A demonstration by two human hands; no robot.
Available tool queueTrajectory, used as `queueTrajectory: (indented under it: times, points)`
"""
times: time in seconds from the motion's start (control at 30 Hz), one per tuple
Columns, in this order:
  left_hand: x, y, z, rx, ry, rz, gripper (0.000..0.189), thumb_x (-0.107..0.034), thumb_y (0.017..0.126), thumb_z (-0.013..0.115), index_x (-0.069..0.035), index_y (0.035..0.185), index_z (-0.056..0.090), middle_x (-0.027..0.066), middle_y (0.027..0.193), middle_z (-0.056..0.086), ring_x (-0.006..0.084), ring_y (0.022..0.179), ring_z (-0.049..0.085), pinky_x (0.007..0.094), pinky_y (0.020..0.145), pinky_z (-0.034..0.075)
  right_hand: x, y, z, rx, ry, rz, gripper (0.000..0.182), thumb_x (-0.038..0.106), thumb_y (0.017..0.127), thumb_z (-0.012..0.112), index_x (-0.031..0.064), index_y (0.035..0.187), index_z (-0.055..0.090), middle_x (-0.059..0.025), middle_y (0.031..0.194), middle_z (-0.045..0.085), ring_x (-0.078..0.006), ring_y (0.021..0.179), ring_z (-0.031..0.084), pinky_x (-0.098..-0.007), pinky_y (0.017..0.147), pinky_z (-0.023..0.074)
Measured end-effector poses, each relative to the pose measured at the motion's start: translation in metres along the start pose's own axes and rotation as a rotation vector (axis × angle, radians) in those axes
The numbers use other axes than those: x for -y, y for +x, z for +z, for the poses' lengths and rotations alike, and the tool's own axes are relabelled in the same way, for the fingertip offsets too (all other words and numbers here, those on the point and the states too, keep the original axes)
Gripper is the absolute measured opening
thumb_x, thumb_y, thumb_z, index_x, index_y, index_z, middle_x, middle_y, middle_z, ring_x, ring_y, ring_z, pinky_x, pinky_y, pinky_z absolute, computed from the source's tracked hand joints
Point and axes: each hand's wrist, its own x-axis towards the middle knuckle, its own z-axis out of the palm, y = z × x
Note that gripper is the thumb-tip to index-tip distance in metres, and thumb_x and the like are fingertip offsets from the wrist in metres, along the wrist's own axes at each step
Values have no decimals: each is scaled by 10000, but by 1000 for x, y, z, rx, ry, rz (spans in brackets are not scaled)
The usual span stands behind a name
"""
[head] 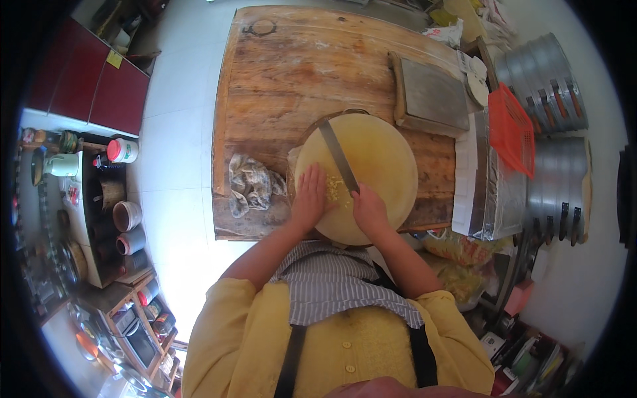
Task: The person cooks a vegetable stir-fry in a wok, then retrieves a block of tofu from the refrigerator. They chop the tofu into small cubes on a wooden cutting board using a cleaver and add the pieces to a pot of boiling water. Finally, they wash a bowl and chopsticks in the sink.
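A thick round chopping board (383, 149) lies at the near edge of the wooden table. On its left half is a small heap of chopped yellow bits (336, 189), perhaps ginger or garlic. My right hand (370, 209) grips the handle of a kitchen knife (338, 154), whose long blade points away and to the left across the board. The handle itself is mostly covered by my fingers. My left hand (311, 199) rests flat on the board's left side, fingers pointing forward, beside the yellow bits. It holds nothing that I can see.
A crumpled, stained cloth (253, 184) lies left of the board on the wooden table (308, 64). Farther right sits a metal-topped box (432, 94). Along the right edge are a foil-covered box (502, 204), a red plastic basket (510, 129) and large metal steamers (557, 184).
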Motion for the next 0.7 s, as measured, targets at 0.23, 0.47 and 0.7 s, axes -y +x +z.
queueTrajectory:
  times: [0.23, 0.47, 0.7]
  points:
    - [10, 6, 7, -83, -430, -22, 701, -145, 844, 552, 91, 1387, 177, 271, 1442, 213, 388, 1356, 203, 417, 1115, 174, 11, -4, 21, 26, -31, -1, 139, 132, 876, 489, 29, 967, 513, -203, 889, 570, -406, 831, 555, -487, 708, 452]
    - [8, 8, -10, -234, -663, -138, 618, -5, 846, 405, 104, 1391, 135, 282, 1446, 193, 390, 1362, 182, 400, 1119, 150, 28, 0, 24, -1, 27, 52, 176, 134, 868, 525, 11, 995, 528, -223, 898, 581, -416, 837, 555, -477, 714, 452]
    - [18, 12, -3, -258, -748, -129, 642, -6, 826, 367, 72, 1414, 123, 243, 1456, 211, 345, 1363, 210, 372, 1113, 163, 37, -1, 27, 28, -3, 69, 193, 138, 866, 528, 7, 1007, 519, -227, 905, 582, -412, 838, 558, -472, 715, 452]
